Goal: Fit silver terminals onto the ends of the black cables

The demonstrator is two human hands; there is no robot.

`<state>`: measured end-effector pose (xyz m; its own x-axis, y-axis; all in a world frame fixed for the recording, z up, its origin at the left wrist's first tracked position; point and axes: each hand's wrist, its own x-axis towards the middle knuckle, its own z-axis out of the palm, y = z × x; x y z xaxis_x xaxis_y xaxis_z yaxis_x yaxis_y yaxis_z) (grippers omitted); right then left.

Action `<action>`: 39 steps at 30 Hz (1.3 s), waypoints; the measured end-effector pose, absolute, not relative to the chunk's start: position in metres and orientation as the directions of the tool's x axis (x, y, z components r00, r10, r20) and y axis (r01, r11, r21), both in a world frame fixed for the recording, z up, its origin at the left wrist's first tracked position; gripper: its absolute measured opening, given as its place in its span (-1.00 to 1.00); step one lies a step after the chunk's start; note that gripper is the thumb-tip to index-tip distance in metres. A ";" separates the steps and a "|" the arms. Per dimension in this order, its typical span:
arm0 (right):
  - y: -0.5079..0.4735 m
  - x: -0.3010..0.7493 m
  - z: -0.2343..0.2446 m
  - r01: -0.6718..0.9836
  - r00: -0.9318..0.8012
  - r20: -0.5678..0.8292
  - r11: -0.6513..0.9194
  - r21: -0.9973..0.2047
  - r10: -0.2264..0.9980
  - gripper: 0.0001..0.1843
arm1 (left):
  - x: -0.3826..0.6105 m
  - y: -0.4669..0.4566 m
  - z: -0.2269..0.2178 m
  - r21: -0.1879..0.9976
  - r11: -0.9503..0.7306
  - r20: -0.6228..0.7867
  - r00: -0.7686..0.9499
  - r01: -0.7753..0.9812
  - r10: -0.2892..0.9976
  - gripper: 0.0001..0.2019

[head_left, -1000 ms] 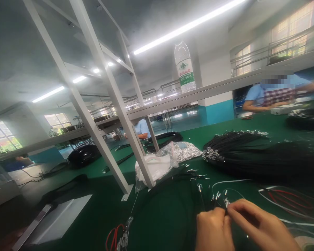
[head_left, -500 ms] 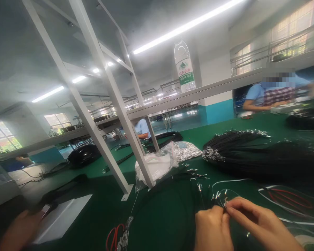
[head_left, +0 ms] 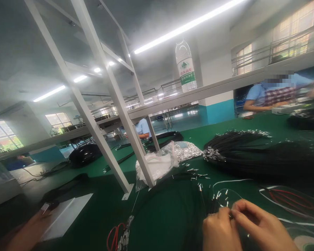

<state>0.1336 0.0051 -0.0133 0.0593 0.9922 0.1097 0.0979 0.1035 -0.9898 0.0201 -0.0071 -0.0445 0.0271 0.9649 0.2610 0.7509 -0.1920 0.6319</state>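
My left hand (head_left: 220, 228) and my right hand (head_left: 261, 221) meet at the lower right, fingertips touching. Both are closed in a pinch on something small, mostly hidden between the fingers. Just beyond them, black cords with silver metal ends (head_left: 216, 201) and a thin pale wire (head_left: 231, 180) lie over the green tabletop (head_left: 157, 212). Several loose metal end pieces (head_left: 193, 169) are scattered farther back. To the right of my hands lies a red and white loop of cord (head_left: 290, 198).
Behind are a large bundle of black cords (head_left: 240, 157) and a plastic bag of metal pieces (head_left: 187, 150). A grey shelf post (head_left: 120, 104) stands mid-table; a water bottle (head_left: 186, 68) is above. At left, another person's hand (head_left: 35, 223) holds a phone-like object. Red-handled scissors (head_left: 112, 237) lie in front.
My two hands have shifted slightly right and down together, still pinching. The small metal piece seen at the fingertips before is now mostly covered. The other person's hand at left has moved slightly.
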 end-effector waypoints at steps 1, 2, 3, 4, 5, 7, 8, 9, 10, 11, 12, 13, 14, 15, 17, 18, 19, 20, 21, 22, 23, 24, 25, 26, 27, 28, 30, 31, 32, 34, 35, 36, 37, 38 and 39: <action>0.005 0.133 -0.013 0.082 0.080 0.092 0.085 -0.993 0.993 -0.70 | 0.020 -0.009 -0.041 0.673 -0.171 0.245 0.001 0.719 0.970 -0.74; 0.005 0.132 -0.013 0.063 0.086 0.078 0.073 -0.995 0.993 -0.70 | 0.020 -0.011 -0.037 0.710 -0.161 0.237 -0.017 0.686 0.971 -0.73; 0.006 0.132 -0.014 0.043 0.075 0.072 0.068 -0.997 0.995 -0.69 | 0.020 -0.012 -0.033 0.736 -0.166 0.240 -0.024 0.656 0.971 -0.74; 0.006 0.133 -0.015 0.026 0.043 0.075 0.074 -0.997 0.996 -0.67 | 0.019 -0.013 -0.030 0.755 -0.181 0.250 -0.022 0.631 0.968 -0.75; 0.007 0.134 -0.016 0.015 -0.008 0.083 0.083 -0.996 0.997 -0.66 | 0.017 -0.014 -0.026 0.769 -0.195 0.262 -0.021 0.608 0.965 -0.77; 0.008 0.137 -0.020 0.013 -0.109 0.115 0.117 -0.993 0.987 -0.64 | 0.014 -0.013 -0.022 0.787 -0.211 0.284 -0.035 0.580 0.958 -0.79; 0.008 0.139 -0.022 0.026 -0.148 0.131 0.137 -0.990 0.980 -0.64 | 0.013 -0.012 -0.021 0.792 -0.218 0.296 -0.047 0.571 0.954 -0.80; 0.008 0.140 -0.025 0.040 -0.173 0.148 0.157 -0.987 0.974 -0.64 | 0.012 -0.011 -0.021 0.797 -0.219 0.308 -0.066 0.562 0.949 -0.81; 0.008 0.141 -0.027 0.055 -0.186 0.161 0.174 -0.983 0.969 -0.65 | 0.011 -0.010 -0.022 0.804 -0.220 0.317 -0.085 0.553 0.945 -0.83; 0.008 0.142 -0.029 0.070 -0.190 0.172 0.188 -0.980 0.967 -0.65 | 0.010 -0.008 -0.023 0.809 -0.219 0.325 -0.104 0.545 0.940 -0.83; 0.008 0.142 -0.030 0.086 -0.192 0.185 0.205 -0.975 0.964 -0.65 | 0.009 -0.007 -0.024 0.815 -0.216 0.326 -0.118 0.538 0.938 -0.84; 0.008 0.142 -0.030 0.103 -0.186 0.200 0.221 -0.970 0.962 -0.64 | 0.009 -0.007 -0.025 0.823 -0.210 0.322 -0.129 0.528 0.938 -0.84; 0.007 0.141 -0.029 0.120 -0.171 0.221 0.243 -0.963 0.960 -0.63 | 0.008 -0.006 -0.026 0.830 -0.204 0.314 -0.133 0.520 0.940 -0.84; 0.007 0.139 -0.028 0.138 -0.152 0.245 0.266 -0.954 0.958 -0.62 | 0.008 -0.006 -0.027 0.836 -0.198 0.305 -0.132 0.512 0.943 -0.84; 0.006 0.137 -0.024 0.165 -0.108 0.302 0.316 -0.934 0.947 -0.59 | 0.007 -0.006 -0.027 0.844 -0.189 0.292 -0.134 0.502 0.947 -0.85; 0.006 0.136 -0.023 0.176 -0.085 0.331 0.341 -0.923 0.940 -0.59 | 0.007 -0.006 -0.026 0.850 -0.182 0.283 -0.137 0.494 0.949 -0.85; 0.005 0.136 -0.022 0.185 -0.068 0.356 0.363 -0.913 0.932 -0.59 | 0.008 -0.006 -0.025 0.857 -0.177 0.274 -0.138 0.484 0.952 -0.86; 0.005 0.136 -0.023 0.191 -0.053 0.379 0.382 -0.904 0.924 -0.59 | 0.008 -0.006 -0.024 0.864 -0.172 0.265 -0.139 0.473 0.954 -0.86; 0.006 0.136 -0.023 0.199 -0.042 0.395 0.395 -0.897 0.918 -0.60 | 0.009 -0.006 -0.023 0.871 -0.166 0.256 -0.139 0.462 0.957 -0.86; 0.006 0.137 -0.025 0.209 -0.040 0.404 0.403 -0.891 0.914 -0.60 | 0.009 -0.006 -0.022 0.877 -0.162 0.247 -0.136 0.452 0.960 -0.86; 0.006 0.138 -0.027 0.223 -0.043 0.406 0.405 -0.887 0.913 -0.61 | 0.010 -0.006 -0.021 0.883 -0.157 0.238 -0.135 0.443 0.962 -0.86; 0.006 0.138 -0.029 0.236 -0.050 0.402 0.402 -0.885 0.914 -0.62 | 0.010 -0.006 -0.021 0.886 -0.154 0.234 -0.135 0.438 0.963 -0.86; 0.007 0.139 -0.030 0.249 -0.061 0.398 0.400 -0.882 0.915 -0.63 | 0.011 -0.006 -0.021 0.888 -0.154 0.232 -0.134 0.433 0.963 -0.86; 0.007 0.140 -0.032 0.260 -0.074 0.393 0.398 -0.880 0.917 -0.64 | 0.011 -0.006 -0.021 0.890 -0.153 0.233 -0.139 0.429 0.963 -0.86; 0.007 0.140 -0.033 0.268 -0.085 0.389 0.398 -0.878 0.917 -0.65 | 0.011 -0.006 -0.022 0.893 -0.154 0.233 -0.142 0.424 0.962 -0.86; 0.007 0.140 -0.034 0.270 -0.088 0.390 0.399 -0.876 0.917 -0.65 | 0.012 -0.006 -0.022 0.895 -0.153 0.234 -0.148 0.419 0.961 -0.86; 0.007 0.141 -0.035 0.269 -0.092 0.390 0.399 -0.876 0.916 -0.64 | 0.012 -0.006 -0.024 0.900 -0.154 0.232 -0.151 0.407 0.961 -0.87; 0.007 0.141 -0.036 0.268 -0.089 0.390 0.400 -0.877 0.916 -0.64 | 0.012 -0.005 -0.024 0.903 -0.155 0.232 -0.150 0.401 0.961 -0.87; 0.007 0.141 -0.036 0.268 -0.086 0.390 0.398 -0.877 0.917 -0.65 | 0.013 -0.005 -0.024 0.906 -0.158 0.232 -0.147 0.393 0.962 -0.86; 0.006 0.141 -0.036 0.267 -0.081 0.392 0.399 -0.877 0.916 -0.66 | 0.014 -0.006 -0.023 0.910 -0.168 0.236 -0.140 0.380 0.962 -0.85; 0.007 0.141 -0.037 0.266 -0.084 0.393 0.401 -0.877 0.916 -0.67 | 0.014 -0.006 -0.022 0.912 -0.171 0.237 -0.138 0.372 0.962 -0.84; 0.007 0.141 -0.037 0.267 -0.085 0.393 0.401 -0.876 0.916 -0.67 | 0.014 -0.007 -0.020 0.915 -0.171 0.233 -0.134 0.365 0.963 -0.84; 0.007 0.142 -0.038 0.268 -0.089 0.392 0.401 -0.876 0.916 -0.67 | 0.014 -0.007 -0.018 0.918 -0.168 0.225 -0.125 0.358 0.966 -0.84; 0.008 0.142 -0.038 0.269 -0.090 0.391 0.400 -0.876 0.916 -0.67 | 0.015 -0.008 -0.016 0.922 -0.163 0.215 -0.114 0.350 0.970 -0.83; 0.008 0.142 -0.038 0.270 -0.088 0.390 0.398 -0.877 0.917 -0.67 | 0.015 -0.009 -0.014 0.926 -0.157 0.204 -0.102 0.343 0.974 -0.83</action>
